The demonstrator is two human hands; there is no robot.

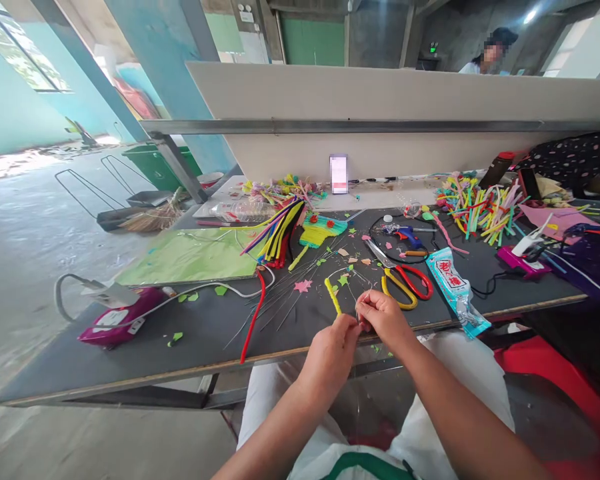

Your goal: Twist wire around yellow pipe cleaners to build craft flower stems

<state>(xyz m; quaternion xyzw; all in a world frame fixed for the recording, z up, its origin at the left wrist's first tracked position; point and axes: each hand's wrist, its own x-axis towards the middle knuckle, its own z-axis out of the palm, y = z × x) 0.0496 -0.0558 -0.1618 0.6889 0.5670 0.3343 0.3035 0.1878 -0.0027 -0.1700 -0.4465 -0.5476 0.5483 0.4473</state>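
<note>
Near the table's front edge, my left hand is closed in a pinch on the lower end of a short yellow pipe cleaner, which slants up and left from the fingers. My right hand touches or nearly touches it, thumb and forefinger pinched at a thin wire; the exact hold is hidden by the fingertips. Just beyond the right hand lie scissors with red and yellow handles. A red pipe cleaner hangs over the front edge at left, and a pink star lies beyond my left hand.
Bundled pipe cleaners lie back left, with a large colourful pile back right. A blue glue gun, blue snack packet, propped phone and purple power strips surround the work. Beyond the board is a person.
</note>
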